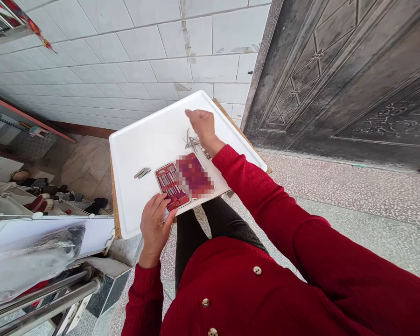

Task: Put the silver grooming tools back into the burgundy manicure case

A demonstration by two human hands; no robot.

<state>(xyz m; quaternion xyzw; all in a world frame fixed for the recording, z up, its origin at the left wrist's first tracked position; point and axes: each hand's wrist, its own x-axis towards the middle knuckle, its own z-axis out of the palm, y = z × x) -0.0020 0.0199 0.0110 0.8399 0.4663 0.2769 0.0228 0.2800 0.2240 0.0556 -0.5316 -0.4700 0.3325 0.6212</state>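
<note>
A manicure case (178, 203) lies unfolded on a white tray-like tabletop (150, 135). Its left half holds several slim metal tools in a row; the right half is pixelated. My left hand (156, 228) grips the lower left edge of the case, with fingertips on its side and the thumb by the bottom edge. Beyond the case, my right hand (203, 127) is raised over the surface, fingers closed and thumb and forefinger pinched; anything in the pinch is too small to make out. Under it lie loose metal tools (192, 141), partly hidden. A nail clipper (142, 173) rests left of the case.
White tiled wall (140, 46) stands behind the tabletop. A dark carved door (336, 79) is on the right. Shoes (42, 203) sit on a rack at the left, above metal rails (45, 298). Speckled stone floor (336, 196) spreads to the right.
</note>
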